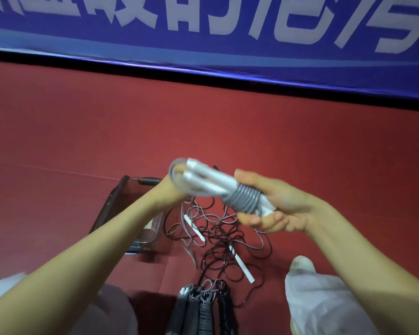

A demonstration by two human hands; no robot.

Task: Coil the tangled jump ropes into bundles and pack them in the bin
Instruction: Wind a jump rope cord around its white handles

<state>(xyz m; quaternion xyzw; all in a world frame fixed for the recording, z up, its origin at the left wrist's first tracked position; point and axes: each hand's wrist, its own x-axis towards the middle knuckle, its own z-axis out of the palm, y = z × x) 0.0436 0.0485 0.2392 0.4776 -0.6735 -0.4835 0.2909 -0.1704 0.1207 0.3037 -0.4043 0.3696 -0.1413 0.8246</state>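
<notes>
The left hand (174, 192) meets the looped end of the bundle (218, 187), but blur and the bundle itself hide its fingers, so whether it pinches the rope cannot be told. Down and left of the bundle, under that forearm, sits the bin (111, 206), its inside partly covered; the left hand is the nearer one. The bundle, white handles wound in grey rope, slants from upper left to lower right. The right hand (273, 206) curls round its wrapped lower end, above the tangled ropes (218, 235).
</notes>
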